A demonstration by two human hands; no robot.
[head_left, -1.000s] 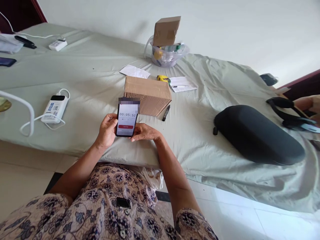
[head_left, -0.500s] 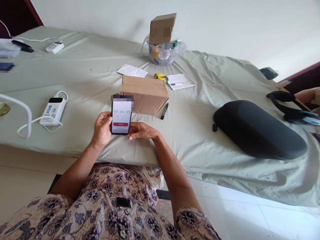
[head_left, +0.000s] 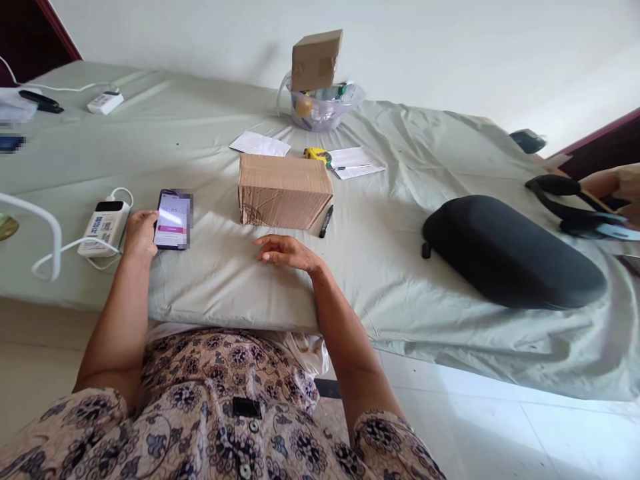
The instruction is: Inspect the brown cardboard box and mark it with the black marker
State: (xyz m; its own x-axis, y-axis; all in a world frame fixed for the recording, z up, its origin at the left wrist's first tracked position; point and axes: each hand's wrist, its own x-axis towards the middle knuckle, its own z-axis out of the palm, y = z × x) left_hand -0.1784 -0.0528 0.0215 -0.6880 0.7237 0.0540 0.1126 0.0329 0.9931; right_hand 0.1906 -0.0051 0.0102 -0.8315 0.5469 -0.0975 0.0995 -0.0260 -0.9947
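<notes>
On the left, my left hand [head_left: 141, 235] grips a smartphone [head_left: 171, 223] by its left edge; its lit screen shows a timer and a pink-red bar. Just right of the phone's former place, my right hand [head_left: 287, 253] hovers or rests over the cloth with fingers apart and nothing in them. Beyond it sits a closed cardboard box [head_left: 285, 190], not touched by either hand. A black marker [head_left: 327, 221] lies against the box's right side. Close beside my left hand is a white power bank [head_left: 104, 229] with a white cable.
Behind the box lie white papers [head_left: 260, 143], a yellow tape measure [head_left: 317, 156] and a pen [head_left: 353, 167]. A clear basket [head_left: 320, 117] carries another cardboard box [head_left: 316, 60]. To the right are a black case [head_left: 515, 250], headphones [head_left: 555, 200] and another person's arm [head_left: 605, 183].
My left hand has carried the phone leftward, away from my right hand and towards the power bank. My right hand has let go of the phone's edge and its fingers have spread.
</notes>
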